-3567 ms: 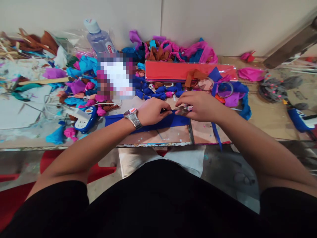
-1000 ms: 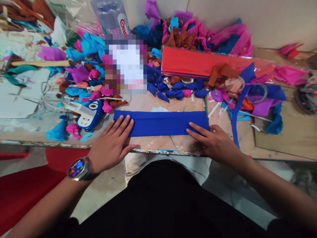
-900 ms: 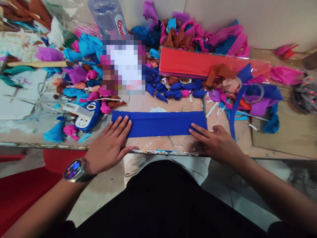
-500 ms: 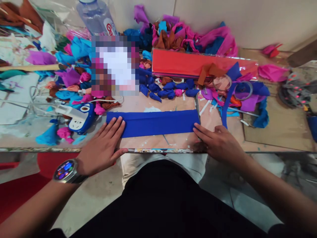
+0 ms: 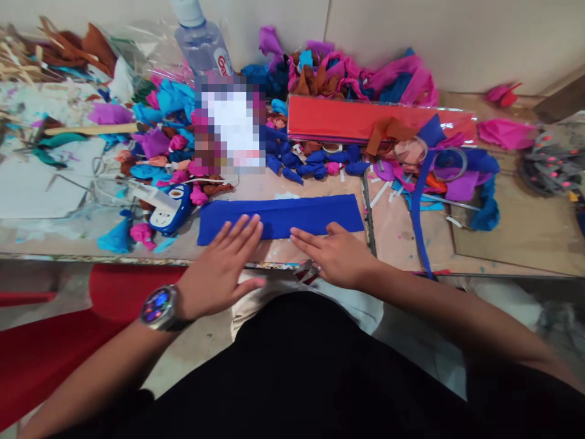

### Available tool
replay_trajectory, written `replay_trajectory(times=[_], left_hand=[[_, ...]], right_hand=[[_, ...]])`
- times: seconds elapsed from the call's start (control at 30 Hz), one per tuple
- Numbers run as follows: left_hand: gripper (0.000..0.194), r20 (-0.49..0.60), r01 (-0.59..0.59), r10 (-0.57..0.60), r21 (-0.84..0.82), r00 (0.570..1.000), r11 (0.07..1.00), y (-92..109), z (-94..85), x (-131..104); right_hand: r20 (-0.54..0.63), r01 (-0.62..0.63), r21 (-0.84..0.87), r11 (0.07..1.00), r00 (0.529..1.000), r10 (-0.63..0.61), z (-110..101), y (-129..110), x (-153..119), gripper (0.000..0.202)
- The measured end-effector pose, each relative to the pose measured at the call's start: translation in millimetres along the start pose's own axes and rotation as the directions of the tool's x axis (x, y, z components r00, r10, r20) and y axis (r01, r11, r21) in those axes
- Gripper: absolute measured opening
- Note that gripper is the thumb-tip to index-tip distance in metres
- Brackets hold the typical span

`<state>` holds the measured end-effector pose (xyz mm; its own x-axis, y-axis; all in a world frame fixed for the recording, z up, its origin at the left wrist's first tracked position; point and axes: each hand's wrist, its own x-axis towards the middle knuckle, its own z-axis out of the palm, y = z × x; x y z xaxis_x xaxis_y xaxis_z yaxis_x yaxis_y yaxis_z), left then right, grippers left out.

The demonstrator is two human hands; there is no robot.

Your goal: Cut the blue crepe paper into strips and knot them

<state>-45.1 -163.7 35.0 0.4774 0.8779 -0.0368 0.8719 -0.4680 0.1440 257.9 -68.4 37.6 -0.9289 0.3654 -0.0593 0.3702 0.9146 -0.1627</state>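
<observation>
A long folded strip of dark blue paper lies flat near the table's front edge. My left hand rests with spread fingers on the strip's lower edge, left of its middle; a smartwatch is on that wrist. Near the strip's lower edge, right of centre, is my right hand, two fingers stretched out to the left. Scissors show beneath the right hand at the table edge, partly hidden; whether its curled fingers hold them is hard to tell. Several twisted blue paper pieces lie behind the strip.
A red paper pack lies at the back beside crumpled coloured paper. To the left are a blue-and-white power socket and a clear bottle. Tape rings and a narrow blue strip are on the right. Part of the view is pixelated.
Both hands have moved inward along the blue strip, the right one much further, leaving its right end. The scissors now show under the right hand. The camera view has shifted slightly.
</observation>
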Motion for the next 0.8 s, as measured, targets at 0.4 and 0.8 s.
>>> replay_trajectory(times=[0.4,0.8], left_hand=[[0.100,0.007,-0.031,0.032,-0.084,0.999,0.996,20,20.7,13],[0.092,0.006,0.132,-0.132,0.029,0.991,0.991,-3,17.7,-34]], right_hand=[[0.028,0.029,0.034,0.999,0.999,-0.030,3,2,6,0.068],[-0.019,-0.211,-0.045,0.976,0.977,0.210,0,39,-93,0.081]])
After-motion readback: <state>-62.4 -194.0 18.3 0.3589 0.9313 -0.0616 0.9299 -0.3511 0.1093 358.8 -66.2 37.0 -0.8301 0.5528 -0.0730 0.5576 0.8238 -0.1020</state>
